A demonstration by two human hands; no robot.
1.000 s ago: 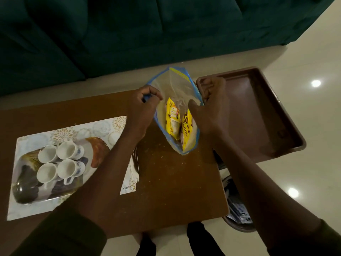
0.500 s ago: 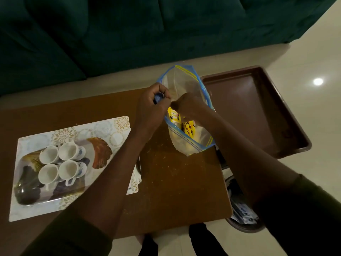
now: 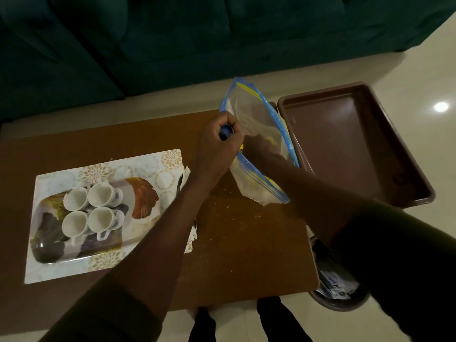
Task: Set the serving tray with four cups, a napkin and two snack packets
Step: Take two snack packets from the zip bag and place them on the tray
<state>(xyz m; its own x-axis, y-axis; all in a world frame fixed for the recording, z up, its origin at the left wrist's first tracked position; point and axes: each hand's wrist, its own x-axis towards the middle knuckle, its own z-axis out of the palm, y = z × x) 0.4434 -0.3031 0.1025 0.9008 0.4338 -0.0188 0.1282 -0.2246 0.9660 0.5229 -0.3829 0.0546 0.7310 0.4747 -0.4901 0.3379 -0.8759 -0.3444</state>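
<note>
Since the earlier frames the right hand (image 3: 259,146) has gone deeper into the zip bag (image 3: 256,119); whether it is closed on a packet cannot be told. Left to right: four cups (image 3: 92,209) sit on the serving tray (image 3: 49,272); the left hand (image 3: 217,144) is fisted on the bag rim. Step in hand: packet retrieval. Next move calls for lifting both packets clear. Brown tray (image 3: 357,144) stands beside, a bin (image 3: 338,290) below the table edge
</note>
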